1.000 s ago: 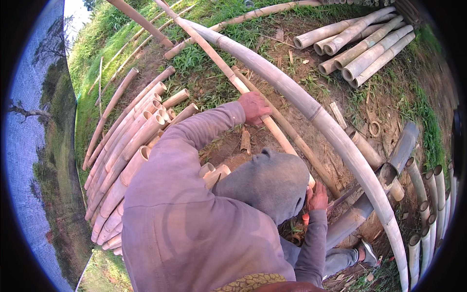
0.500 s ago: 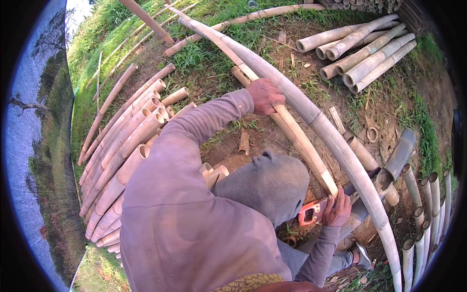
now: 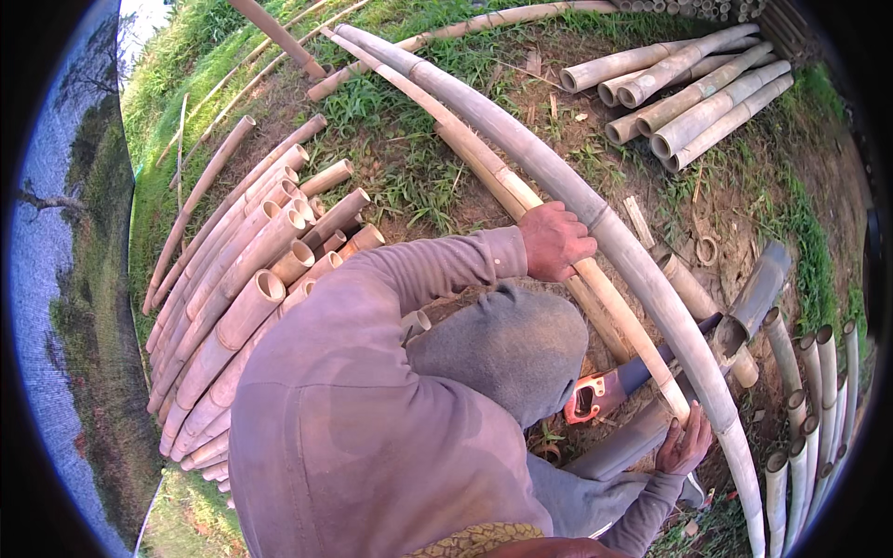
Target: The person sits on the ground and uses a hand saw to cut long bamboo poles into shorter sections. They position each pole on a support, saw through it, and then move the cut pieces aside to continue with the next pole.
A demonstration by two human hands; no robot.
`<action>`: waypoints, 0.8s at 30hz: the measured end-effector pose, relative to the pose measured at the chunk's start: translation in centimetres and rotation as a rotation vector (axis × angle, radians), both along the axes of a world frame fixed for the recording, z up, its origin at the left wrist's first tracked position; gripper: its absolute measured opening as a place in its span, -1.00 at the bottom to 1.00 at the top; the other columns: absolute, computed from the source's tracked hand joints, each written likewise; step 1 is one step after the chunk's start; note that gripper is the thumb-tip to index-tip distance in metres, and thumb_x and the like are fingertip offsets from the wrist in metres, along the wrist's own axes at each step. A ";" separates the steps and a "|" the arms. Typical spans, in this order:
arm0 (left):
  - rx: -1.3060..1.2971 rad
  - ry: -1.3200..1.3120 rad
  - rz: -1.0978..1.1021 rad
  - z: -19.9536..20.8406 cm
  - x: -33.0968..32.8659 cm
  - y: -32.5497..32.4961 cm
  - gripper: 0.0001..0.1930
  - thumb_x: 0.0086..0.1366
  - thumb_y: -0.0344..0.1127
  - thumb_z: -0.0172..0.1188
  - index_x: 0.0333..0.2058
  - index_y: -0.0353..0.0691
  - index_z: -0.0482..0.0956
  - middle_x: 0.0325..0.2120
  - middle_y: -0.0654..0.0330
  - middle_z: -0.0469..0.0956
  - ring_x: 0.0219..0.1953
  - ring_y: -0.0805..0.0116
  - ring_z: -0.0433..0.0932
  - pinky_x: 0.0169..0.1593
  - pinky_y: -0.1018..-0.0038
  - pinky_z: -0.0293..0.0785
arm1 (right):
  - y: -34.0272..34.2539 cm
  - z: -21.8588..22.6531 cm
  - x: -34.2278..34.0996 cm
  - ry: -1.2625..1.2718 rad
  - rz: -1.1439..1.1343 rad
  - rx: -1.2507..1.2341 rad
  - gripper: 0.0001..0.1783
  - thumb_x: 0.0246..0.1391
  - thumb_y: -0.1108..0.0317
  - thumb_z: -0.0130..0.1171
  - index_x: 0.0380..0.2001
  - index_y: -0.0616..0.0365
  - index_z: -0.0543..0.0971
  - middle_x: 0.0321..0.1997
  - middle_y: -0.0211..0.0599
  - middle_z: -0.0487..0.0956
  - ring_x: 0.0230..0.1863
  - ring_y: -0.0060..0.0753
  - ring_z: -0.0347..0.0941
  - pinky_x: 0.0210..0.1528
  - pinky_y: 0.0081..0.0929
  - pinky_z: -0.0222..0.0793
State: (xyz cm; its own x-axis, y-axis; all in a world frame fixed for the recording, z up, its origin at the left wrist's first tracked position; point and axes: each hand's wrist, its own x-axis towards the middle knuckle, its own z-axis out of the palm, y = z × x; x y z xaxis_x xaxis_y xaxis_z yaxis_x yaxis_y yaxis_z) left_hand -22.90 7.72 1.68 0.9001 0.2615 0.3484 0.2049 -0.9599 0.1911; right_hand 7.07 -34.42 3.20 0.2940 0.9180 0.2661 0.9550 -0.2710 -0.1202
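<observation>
Bamboo passes under both my hands: a slender pale strip (image 3: 625,316) runs lengthwise just left of a long thick pole (image 3: 642,256), the two drawing together at the pole's far end. My left hand (image 3: 555,244) is closed over the strip, knuckles up, beside the pole's middle. My right hand (image 3: 684,448) is at the strip's near end, left of the pole's lower stretch, its fingers stretched out and touching the tip; whether they grip it, I cannot tell.

A second bamboo length (image 3: 599,321) lies on the strip's left side, farther from the pole. An orange-handled saw (image 3: 609,389) rests left of the pole, its dark blade crossing beneath the strip, and a grey tube (image 3: 763,288) passes under the pole. My grey-clad knee (image 3: 502,353) is bent left of the pole, and well beyond it lies a stack of cut bamboo (image 3: 246,312). Right of the pole's far half lies a smaller bundle (image 3: 721,109).
</observation>
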 end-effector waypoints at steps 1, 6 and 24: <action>-0.020 -0.006 -0.005 -0.1 0.3 -0.7 -0.73 0.02 -0.10 0.46 -0.34 0.00 0.62 -0.44 0.31 0.61 -0.27 0.24 0.67 -0.14 0.24 0.47 | -0.6 0.2 0.7 -0.008 0.011 0.000 -0.40 0.41 0.08 0.13 0.36 0.23 0.49 -0.01 0.03 0.58 -0.03 0.15 0.53 0.06 0.04 0.40; -0.061 -0.023 -0.042 -0.1 2.2 -3.3 -0.63 -0.04 -0.07 0.53 -0.27 0.00 0.63 -0.39 0.29 0.64 -0.22 0.24 0.67 -0.08 0.24 0.45 | -4.4 1.0 3.4 -0.079 0.028 -0.006 -0.41 0.45 0.11 0.04 0.36 0.28 0.48 0.11 0.05 0.61 0.03 0.17 0.53 0.10 0.06 0.39; -0.019 0.017 -0.057 1.7 3.7 -6.0 -0.62 -0.02 -0.06 0.55 -0.27 -0.01 0.62 -0.38 0.29 0.63 -0.21 0.23 0.67 -0.09 0.26 0.45 | -7.2 -0.1 4.6 -0.024 -0.003 0.015 -0.39 0.42 0.11 0.07 0.36 0.30 0.47 0.12 0.04 0.60 0.10 0.14 0.51 0.20 0.02 0.36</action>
State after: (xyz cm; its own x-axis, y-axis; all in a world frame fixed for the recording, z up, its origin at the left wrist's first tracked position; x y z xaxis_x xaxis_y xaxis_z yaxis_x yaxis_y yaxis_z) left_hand -19.22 1.72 3.38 0.9195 0.2157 0.3287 0.1530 -0.9665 0.2060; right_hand 11.71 -41.63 3.07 0.2898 0.9130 0.2872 0.9570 -0.2718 -0.1015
